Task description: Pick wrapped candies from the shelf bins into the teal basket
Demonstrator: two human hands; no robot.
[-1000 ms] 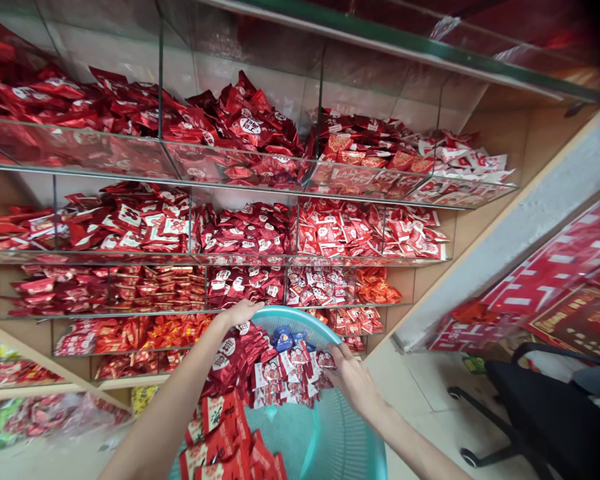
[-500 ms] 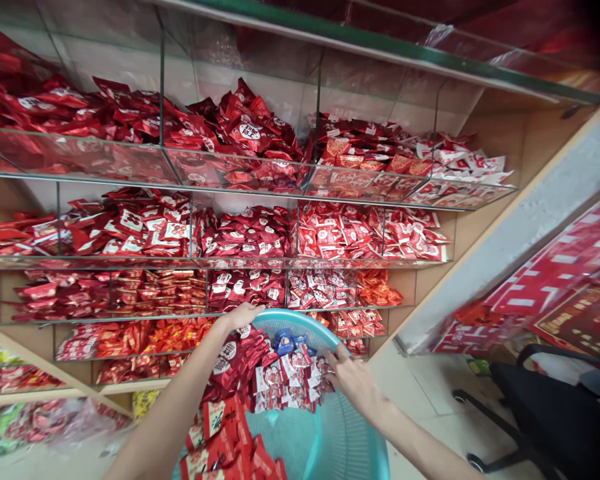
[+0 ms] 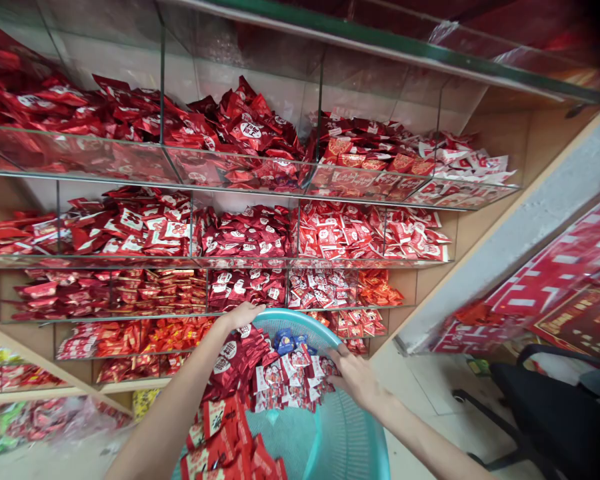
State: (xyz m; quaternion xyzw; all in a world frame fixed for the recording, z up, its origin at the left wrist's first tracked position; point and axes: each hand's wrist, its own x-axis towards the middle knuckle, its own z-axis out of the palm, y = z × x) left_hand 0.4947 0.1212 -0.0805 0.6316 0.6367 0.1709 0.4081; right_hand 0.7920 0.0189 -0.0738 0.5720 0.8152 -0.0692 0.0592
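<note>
A turquoise plastic basket (image 3: 353,427) stands below the shelves. My left hand (image 3: 243,317) is closed on its far rim, its fingertips partly hidden. At the right rim is my right hand (image 3: 357,378), slightly blurred, fingers apart, beside white-and-red packets (image 3: 295,380) with printed figures; I see nothing held in it. Dark red packets (image 3: 233,363) with white labels lie in the basket's left part. Small blue packets (image 3: 285,341) sit near the far rim, and larger bright red packets (image 3: 230,447) lie at the near left.
Glass-fronted shelves (image 3: 250,263) hold piles of red packets in divided compartments. Orange packets (image 3: 380,288) sit toward the right end. A black chair (image 3: 545,407) stands on the tiled floor (image 3: 425,393) to the right. Plastic bags of packets (image 3: 55,423) lie at lower left.
My right hand has shifted slightly right, away from the white-and-red packets. My left hand keeps its hold on the basket rim.
</note>
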